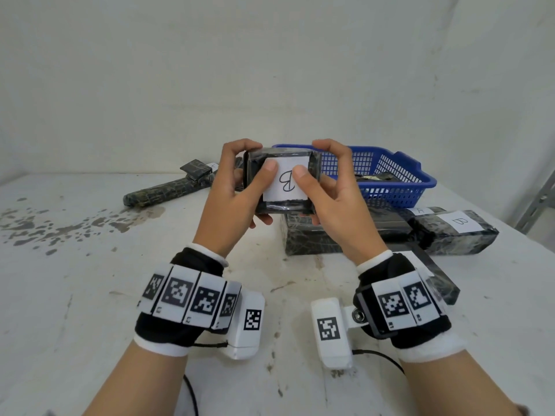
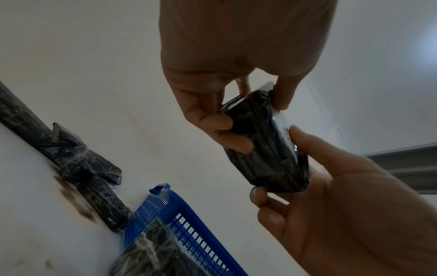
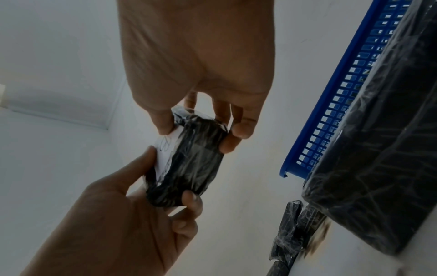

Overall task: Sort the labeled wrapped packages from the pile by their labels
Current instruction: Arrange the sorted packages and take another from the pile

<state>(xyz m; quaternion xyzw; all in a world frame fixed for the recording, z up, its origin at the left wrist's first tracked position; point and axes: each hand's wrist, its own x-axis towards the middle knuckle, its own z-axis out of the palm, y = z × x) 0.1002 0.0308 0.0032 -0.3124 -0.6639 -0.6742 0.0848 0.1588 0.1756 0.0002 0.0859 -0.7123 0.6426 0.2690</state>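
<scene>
A small black wrapped package (image 1: 282, 183) with a white label reading B is held above the table between both hands. My left hand (image 1: 253, 181) grips its left end, thumb on the label. My right hand (image 1: 313, 175) grips the right end, thumb also on the label. The left wrist view shows the package (image 2: 267, 149) edge-on between the fingers of both hands, and the right wrist view shows the package (image 3: 189, 164) the same way. Below the hands lies the pile: a package labelled B (image 1: 456, 232), one labelled A (image 1: 420, 211), and a dark block (image 1: 309, 240).
A blue mesh basket (image 1: 399, 163) stands at the back right with a wrapped package (image 1: 378, 177) inside. A long wrapped package (image 1: 168, 190) with a small one (image 1: 196, 171) on top lies at the back left. Dark stains (image 1: 60, 226) mark the white table.
</scene>
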